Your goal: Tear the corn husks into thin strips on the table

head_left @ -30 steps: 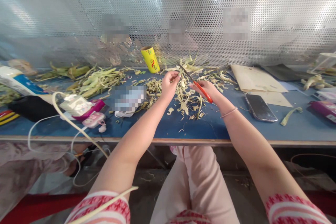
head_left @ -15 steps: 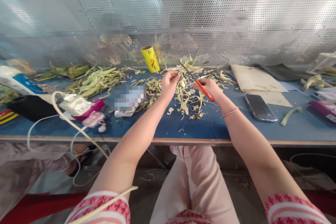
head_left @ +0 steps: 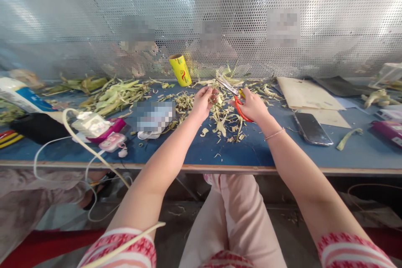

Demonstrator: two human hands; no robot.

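Observation:
Over the middle of the blue table, my left hand (head_left: 203, 99) is closed in a pinch; a small pale plant scrap shows at its fingertips. My right hand (head_left: 253, 105) is wrapped round the handles of scissors (head_left: 240, 109) with red and yellow grips. Their metal blades point up and to the left, a little apart, near my left fingertips but not touching them. Pale green plant trimmings (head_left: 220, 123) lie scattered below and between both hands. A bundle of longer green strips (head_left: 117, 96) lies to the left.
Behind stands a perforated metal panel (head_left: 194, 16), with a yellow roll (head_left: 180, 70) before it. A phone (head_left: 312, 129) and brown card (head_left: 309, 94) lie right. Left are a pixelated light object (head_left: 156, 119), a charger with cables (head_left: 94, 124) and a bottle (head_left: 27, 96). A person's leg shows lower left.
The scissors have opened and turned slightly, with their yellow grip now showing. My right fingers have spread on the handles. My left hand has turned a little, showing the scrap at its fingertips.

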